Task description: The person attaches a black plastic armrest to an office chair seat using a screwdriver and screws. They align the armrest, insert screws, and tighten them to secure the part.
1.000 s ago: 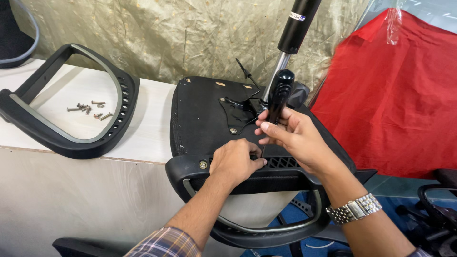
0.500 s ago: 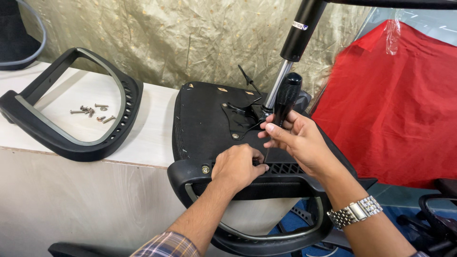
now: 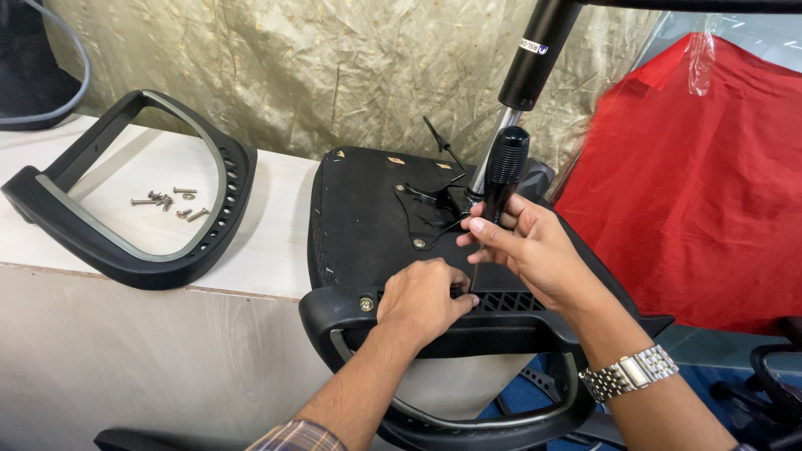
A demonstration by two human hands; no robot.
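At the counter's (image 3: 251, 259) right edge, an upturned black chair seat (image 3: 368, 217) lying underside up, its gas-lift column (image 3: 526, 63) rising up and to the right out of the central metal plate (image 3: 426, 213). Across the seat's near edge, a curved black frame (image 3: 501, 326) with a bolt head (image 3: 366, 304) showing on its left shoulder. Right hand (image 3: 535, 250), wrist in a steel watch (image 3: 628, 374), wrapped about the lower part of a black-handled screwdriver (image 3: 504, 171); fingers (image 3: 489, 230) curled shut round the handle, thumb side toward the seat. Long axis of the tool near upright, tilted a little to the right at the top, handle knob up beside the column, thin shaft running down toward the slotted part of the frame just beside the other hand; tip itself hidden behind the knuckles. Left hand (image 3: 426, 296) pressed down on the frame, fingers folded tight over something small at the frame's top edge, contents not visible, so impossible to tell whether a screw sits in the pinch. Left hand nearer the fastening spot, directly below and left of the right; the two hands almost touching. Farther left on the counter, well apart from both hands, a second black frame (image 3: 209, 242) lying flat, with a small scatter of loose screws (image 3: 167, 200) inside its opening. Behind, a crumpled olive sheet (image 3: 292, 67); to the right, a red cloth (image 3: 702, 184).
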